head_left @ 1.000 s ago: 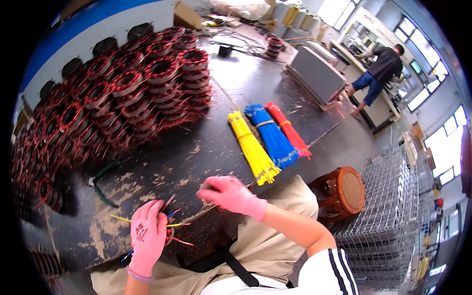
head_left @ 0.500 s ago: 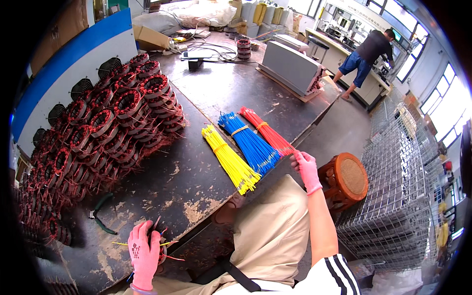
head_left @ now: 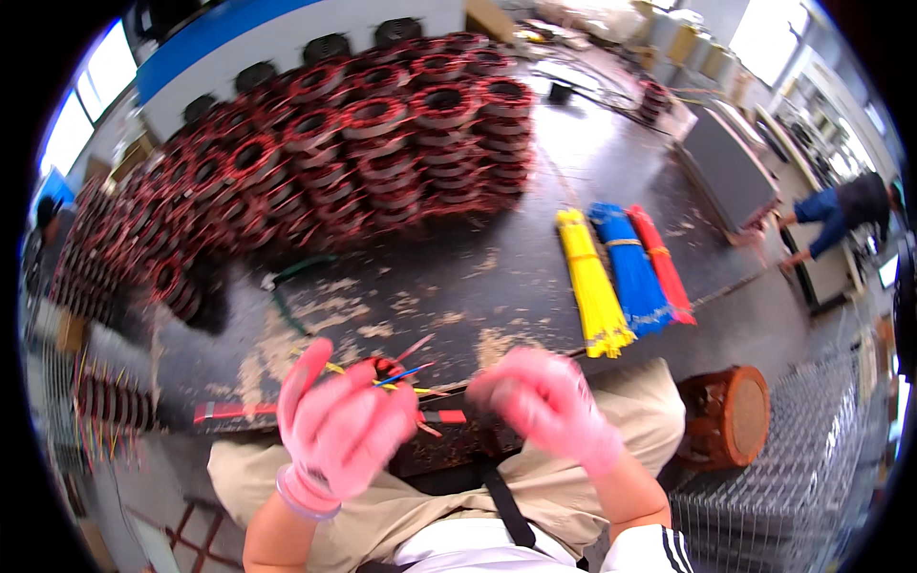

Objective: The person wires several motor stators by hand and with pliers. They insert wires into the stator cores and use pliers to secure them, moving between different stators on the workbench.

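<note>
My left hand (head_left: 349, 430), in a pink glove, is closed around a small wound stator (head_left: 387, 367) above the table's near edge. The fingers hide most of it; yellow, blue and red wire ends stick out towards my right hand. My right hand (head_left: 544, 406), also gloved in pink, is a little to the right with its fingers drawn together. Motion blurs it, and what it pinches cannot be made out. On the table to the right lie banded bundles of yellow wires (head_left: 592, 286), blue wires (head_left: 630, 272) and red wires (head_left: 661, 263).
Stacked stators (head_left: 382, 143) fill the table's far left. Green-handled pliers (head_left: 284, 296) lie before them. A grey box-like panel (head_left: 726, 167) stands at the right, beyond a wooden stool (head_left: 735, 417) and wire mesh cages (head_left: 812, 468). Another person (head_left: 845, 215) bends at a far-right bench.
My right hand has left the red wire bundle and come over near my left hand. My left hand has lifted the stator in front of me. The view has swung left.
</note>
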Motion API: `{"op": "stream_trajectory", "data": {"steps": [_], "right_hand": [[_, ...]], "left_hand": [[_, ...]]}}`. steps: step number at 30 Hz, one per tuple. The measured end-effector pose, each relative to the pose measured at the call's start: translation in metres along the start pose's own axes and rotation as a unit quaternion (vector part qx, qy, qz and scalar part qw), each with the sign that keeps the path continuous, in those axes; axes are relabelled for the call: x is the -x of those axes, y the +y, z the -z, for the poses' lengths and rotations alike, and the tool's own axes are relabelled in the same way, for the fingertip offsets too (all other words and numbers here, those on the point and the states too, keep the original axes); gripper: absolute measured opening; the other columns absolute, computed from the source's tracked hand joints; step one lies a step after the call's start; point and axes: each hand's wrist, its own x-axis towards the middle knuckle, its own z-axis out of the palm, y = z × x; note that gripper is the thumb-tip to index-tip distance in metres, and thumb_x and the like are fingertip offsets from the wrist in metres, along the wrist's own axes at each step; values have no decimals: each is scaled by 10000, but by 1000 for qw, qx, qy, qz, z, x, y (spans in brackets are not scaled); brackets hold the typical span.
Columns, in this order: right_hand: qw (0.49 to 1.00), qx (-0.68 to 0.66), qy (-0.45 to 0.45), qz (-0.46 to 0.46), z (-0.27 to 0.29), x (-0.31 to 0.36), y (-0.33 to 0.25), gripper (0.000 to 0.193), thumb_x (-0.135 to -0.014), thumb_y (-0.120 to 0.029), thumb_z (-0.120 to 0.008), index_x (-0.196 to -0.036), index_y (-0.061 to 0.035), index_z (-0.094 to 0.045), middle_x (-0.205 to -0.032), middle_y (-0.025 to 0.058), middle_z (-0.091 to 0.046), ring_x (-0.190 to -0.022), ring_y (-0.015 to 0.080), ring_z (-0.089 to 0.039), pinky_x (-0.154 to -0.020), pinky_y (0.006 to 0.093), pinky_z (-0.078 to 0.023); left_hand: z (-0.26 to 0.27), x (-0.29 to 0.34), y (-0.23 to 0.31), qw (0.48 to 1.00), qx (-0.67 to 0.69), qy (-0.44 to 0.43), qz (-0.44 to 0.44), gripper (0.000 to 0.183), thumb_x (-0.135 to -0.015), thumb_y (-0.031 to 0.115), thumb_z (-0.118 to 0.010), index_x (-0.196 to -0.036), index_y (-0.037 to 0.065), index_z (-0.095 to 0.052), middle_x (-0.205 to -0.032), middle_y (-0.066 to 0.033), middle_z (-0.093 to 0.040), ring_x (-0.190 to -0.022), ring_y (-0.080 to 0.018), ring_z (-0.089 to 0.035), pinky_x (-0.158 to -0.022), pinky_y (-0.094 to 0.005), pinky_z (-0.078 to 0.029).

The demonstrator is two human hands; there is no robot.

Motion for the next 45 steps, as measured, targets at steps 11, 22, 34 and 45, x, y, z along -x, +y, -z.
{"op": "stream_trajectory", "data": {"steps": [11,22,34,45], "right_hand": [[972,-33,-124,-198,-83,-59,100,246,-956,-200,-659,-1087,-5,-733,-926,88,-719,-824,126,-671,-762,297,-529],[991,92,41,-89,-85,-27,71,149,-863,-83,-723,-1004,-51,-760,-914,101,-670,-835,248,-671,-747,339,-530],[946,-165,-92,-265,-84,-45,84,273,-938,-81,-680,-1185,30,-706,-1025,45,-740,-901,81,-640,-823,250,-512],[994,36,21,-101,-92,-30,90,159,-905,-49,-693,-1057,-40,-737,-998,95,-735,-846,212,-694,-742,314,-536]], "left_hand": [[-73,70,-2,929,140,-78,335,252,-834,16,-712,-1068,70,-636,-1010,-115,-611,-865,-324,-663,-691,-417,-547],[-72,78,-21,919,208,-171,287,181,-884,41,-649,-1063,70,-640,-980,-106,-625,-820,-311,-670,-690,-423,-542],[-77,75,-19,897,242,-132,345,173,-938,66,-635,-1107,44,-613,-1024,-132,-625,-849,-338,-674,-708,-430,-547],[-79,83,-21,910,231,-146,313,187,-886,63,-669,-1063,64,-609,-1028,-120,-623,-848,-347,-659,-699,-442,-532]]}}
